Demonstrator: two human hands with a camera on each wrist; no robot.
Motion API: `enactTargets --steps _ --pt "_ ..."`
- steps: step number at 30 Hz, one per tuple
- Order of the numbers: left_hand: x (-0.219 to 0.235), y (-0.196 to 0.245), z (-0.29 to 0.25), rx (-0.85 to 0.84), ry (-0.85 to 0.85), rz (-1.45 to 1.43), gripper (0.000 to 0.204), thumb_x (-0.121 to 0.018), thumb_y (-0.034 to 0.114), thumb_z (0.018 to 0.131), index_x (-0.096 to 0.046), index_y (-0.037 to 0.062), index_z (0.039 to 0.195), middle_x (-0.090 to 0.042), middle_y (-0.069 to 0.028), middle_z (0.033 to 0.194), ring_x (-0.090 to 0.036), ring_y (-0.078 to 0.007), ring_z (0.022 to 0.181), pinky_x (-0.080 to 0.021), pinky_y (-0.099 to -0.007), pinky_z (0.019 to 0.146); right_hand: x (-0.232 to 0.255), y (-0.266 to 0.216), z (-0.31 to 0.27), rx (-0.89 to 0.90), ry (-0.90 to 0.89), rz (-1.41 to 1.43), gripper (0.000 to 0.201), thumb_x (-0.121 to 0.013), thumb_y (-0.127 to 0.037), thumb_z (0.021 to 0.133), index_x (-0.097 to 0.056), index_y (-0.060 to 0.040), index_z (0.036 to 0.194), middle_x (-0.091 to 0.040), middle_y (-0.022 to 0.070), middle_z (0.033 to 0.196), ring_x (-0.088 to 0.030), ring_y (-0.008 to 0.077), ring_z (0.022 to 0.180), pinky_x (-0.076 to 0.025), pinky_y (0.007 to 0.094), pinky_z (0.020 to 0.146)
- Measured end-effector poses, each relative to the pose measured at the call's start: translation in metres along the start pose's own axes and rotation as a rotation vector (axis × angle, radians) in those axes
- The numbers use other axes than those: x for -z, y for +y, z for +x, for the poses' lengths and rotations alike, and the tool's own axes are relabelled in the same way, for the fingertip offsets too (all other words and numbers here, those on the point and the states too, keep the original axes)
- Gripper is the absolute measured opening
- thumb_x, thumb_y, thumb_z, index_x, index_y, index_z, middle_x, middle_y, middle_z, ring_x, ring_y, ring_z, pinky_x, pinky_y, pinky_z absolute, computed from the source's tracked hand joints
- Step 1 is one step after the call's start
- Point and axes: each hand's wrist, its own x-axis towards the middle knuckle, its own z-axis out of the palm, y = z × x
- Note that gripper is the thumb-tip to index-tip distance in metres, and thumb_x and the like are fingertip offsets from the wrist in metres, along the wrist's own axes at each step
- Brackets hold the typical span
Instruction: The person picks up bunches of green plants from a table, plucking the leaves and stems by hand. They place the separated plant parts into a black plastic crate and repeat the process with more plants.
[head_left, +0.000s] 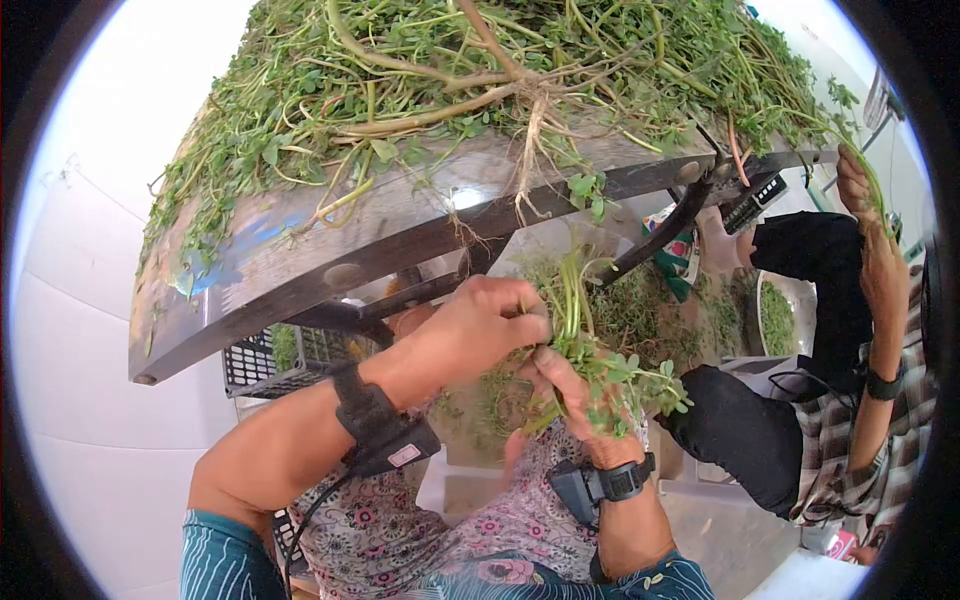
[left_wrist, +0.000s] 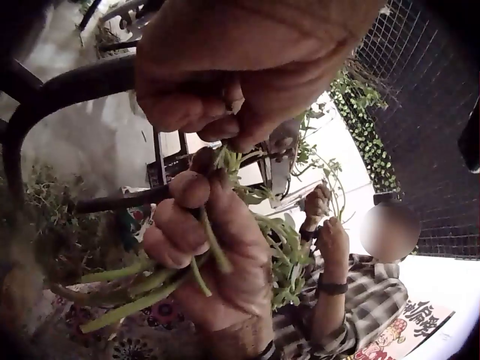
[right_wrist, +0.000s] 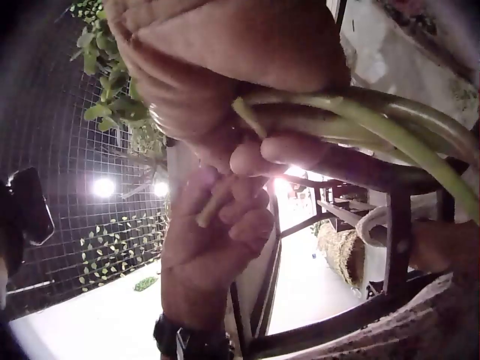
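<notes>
Below the table edge, my right hand (head_left: 572, 388) grips a small bunch of leafy green stems (head_left: 570, 300), with bare stems upward and leaves spilling over the fingers in the head view. Close against it, my left hand (head_left: 478, 325) pinches a bit of stem (right_wrist: 215, 210) between thumb and fingers. In the left wrist view, several cut-looking stem ends (left_wrist: 135, 296) stick out past the right hand. The fingertips of both hands meet at the bunch and partly hide it.
A large heap of greens (head_left: 420, 70) covers the wooden table (head_left: 400, 190), roots (head_left: 530, 160) hanging over its edge. Black crate (head_left: 240, 365) stands under it at left. At right, another person (head_left: 850, 440) holds a long stem. A pale basin (head_left: 795, 290) contains greens; more litter the floor.
</notes>
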Motion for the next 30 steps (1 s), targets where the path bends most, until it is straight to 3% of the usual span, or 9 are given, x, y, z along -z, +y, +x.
enactTargets --steps 3,6,9,12,13,15,20,25,30 --pt "0.003 -0.011 0.005 0.034 0.047 -0.023 0.012 -0.057 0.017 0.079 -0.057 0.0056 0.084 -0.052 0.0045 0.068 -0.043 -0.0019 0.053 -0.036 -0.0194 0.047 -0.001 -0.003 0.001 0.085 0.011 0.047 0.031 -0.059 -0.032 0.077 -0.059 -0.0013 0.083 -0.055 0.0018 0.064 -0.049 0.0101 0.058 -0.04 0.0252 0.053" --pt "0.008 -0.02 0.008 0.109 -0.051 -0.051 0.016 -0.059 0.016 0.077 -0.057 0.0028 0.085 -0.055 -0.0005 0.071 -0.05 -0.005 0.058 -0.041 -0.0218 0.051 0.004 -0.001 0.002 0.054 -0.005 0.04 0.029 -0.06 -0.031 0.077 -0.059 -0.0019 0.08 -0.055 0.0018 0.063 -0.048 0.01 0.057 -0.039 0.0249 0.053" --pt "0.002 -0.012 0.005 -0.117 -0.021 0.139 0.02 -0.061 0.016 0.074 -0.056 0.0012 0.086 -0.057 -0.0066 0.075 -0.055 -0.0113 0.062 -0.045 -0.0261 0.057 -0.001 -0.003 -0.002 0.059 0.037 0.078 0.026 -0.06 -0.028 0.077 -0.058 -0.0028 0.078 -0.054 0.0014 0.062 -0.047 0.0101 0.056 -0.038 0.0247 0.052" --pt "-0.004 -0.008 0.004 -0.045 0.051 0.236 0.023 -0.063 0.017 0.071 -0.056 0.0 0.086 -0.058 -0.0114 0.079 -0.057 -0.0177 0.064 -0.045 -0.0296 0.06 -0.003 0.006 0.0 0.106 0.051 0.064 0.023 -0.06 -0.026 0.078 -0.056 -0.0033 0.08 -0.052 0.0009 0.063 -0.046 0.0102 0.055 -0.037 0.0247 0.05" --pt "-0.005 -0.012 0.004 -0.11 0.062 0.28 0.023 -0.063 0.016 0.071 -0.057 -0.0001 0.085 -0.058 -0.0115 0.078 -0.057 -0.0178 0.063 -0.045 -0.03 0.06 -0.003 0.012 0.002 0.121 0.048 0.04 0.023 -0.06 -0.025 0.078 -0.056 -0.0034 0.082 -0.052 0.0007 0.063 -0.046 0.0101 0.055 -0.037 0.0248 0.05" --pt "-0.007 -0.019 0.008 -0.241 0.084 0.369 0.021 -0.063 0.016 0.07 -0.058 -0.0005 0.083 -0.059 -0.0117 0.076 -0.057 -0.018 0.061 -0.046 -0.0307 0.06 -0.002 0.021 0.007 -0.004 0.005 0.321 0.023 -0.059 -0.025 0.079 -0.055 -0.0034 0.086 -0.053 0.0009 0.064 -0.047 0.0097 0.056 -0.037 0.0246 0.049" --pt "-0.004 -0.016 0.01 -0.174 -0.013 0.416 0.017 -0.061 0.014 0.071 -0.06 -0.0005 0.079 -0.059 -0.0093 0.068 -0.055 -0.0147 0.06 -0.045 -0.0293 0.059 -0.003 0.025 0.01 0.047 -0.143 0.478 0.025 -0.059 -0.023 0.079 -0.053 -0.0035 0.094 -0.056 0.0026 0.07 -0.05 0.0095 0.06 -0.039 0.0235 0.05" --pt "0.007 -0.021 0.01 -0.12 0.017 0.352 0.014 -0.06 0.014 0.074 -0.06 0.0004 0.078 -0.056 -0.0045 0.065 -0.05 -0.0094 0.059 -0.043 -0.0271 0.057 -0.003 -0.005 0.002 0.039 -0.002 0.057 0.025 -0.06 -0.019 0.078 -0.053 -0.0022 0.095 -0.059 0.0051 0.075 -0.052 0.01 0.061 -0.042 0.0239 0.052" --pt "0.012 -0.007 0.005 0.077 -0.038 0.221 0.017 -0.061 0.018 0.077 -0.061 0.0022 0.085 -0.056 0.0002 0.068 -0.048 -0.007 0.059 -0.042 -0.0251 0.055 0.004 0.014 0.009 0.047 -0.042 0.216 0.028 -0.06 -0.028 0.078 -0.058 -0.002 0.089 -0.057 0.005 0.073 -0.05 0.0114 0.061 -0.04 0.0245 0.054"
